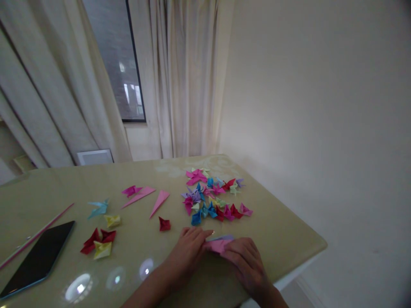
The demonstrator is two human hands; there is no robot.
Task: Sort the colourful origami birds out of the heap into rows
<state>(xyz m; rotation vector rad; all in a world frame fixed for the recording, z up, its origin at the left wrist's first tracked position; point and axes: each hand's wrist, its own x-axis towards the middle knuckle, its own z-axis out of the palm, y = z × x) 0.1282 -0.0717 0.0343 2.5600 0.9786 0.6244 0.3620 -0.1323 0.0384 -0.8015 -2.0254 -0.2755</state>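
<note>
The pink paper (218,245) lies flat on the table (282,231) straight in front of me, caught between my two hands, with its long axis running left to right and a paler lilac strip showing along its far edge. My left hand (189,253) comes at it from the left. Its fingers (201,236) are stretched out flat and close together, the tips resting on the paper's left end, so they press down rather than grip. My right hand (247,262) covers the right end from the near side, knuckles up and fingers bent over the sheet. The paper runs in under those fingers and only its middle and left part show. Both hands touch it and neither is clearly the nearer, though the right hides more of it. I cannot tell whether my right thumb pinches the sheet from below or the hand only holds it down, because the back of the hand blocks the view. Just beyond the paper, away from me, sits the pile (214,197) of small folded pieces in pink, blue, red and green, near but not touching. A lone red piece (164,223) lies just left of my left fingertips. Two pink triangles (159,202) lie farther left, and the phone (38,256) is well apart at the table's left.
</note>
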